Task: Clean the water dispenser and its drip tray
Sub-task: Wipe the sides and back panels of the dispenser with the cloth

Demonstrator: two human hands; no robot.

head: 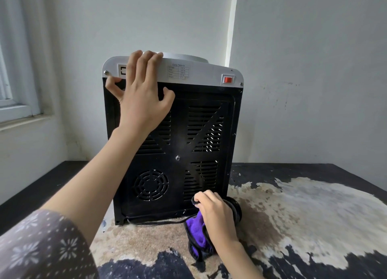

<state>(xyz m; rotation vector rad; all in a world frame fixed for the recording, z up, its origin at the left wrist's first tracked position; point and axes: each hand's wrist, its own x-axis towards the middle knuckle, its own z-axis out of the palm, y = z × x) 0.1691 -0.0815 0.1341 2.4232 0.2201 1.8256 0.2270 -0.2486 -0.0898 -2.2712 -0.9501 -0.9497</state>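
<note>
Dispenser: the water dispenser (pixel 180 132) stood on the worn table (pixel 314 216), its black vented back toward you.
Left hand: your left hand (pixel 142 90) lay spread wide over its upper left edge, fingers over the white top.
Right hand: your right hand (pixel 215 213) gripped a purple cloth (pixel 195 230) and coiled black cord (pixel 235 207) at the near right bottom corner.

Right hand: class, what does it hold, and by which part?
The right hand grips a bunched purple cloth by its upper end, together with coiled black cord. The left hand only rests on the dispenser.
</note>
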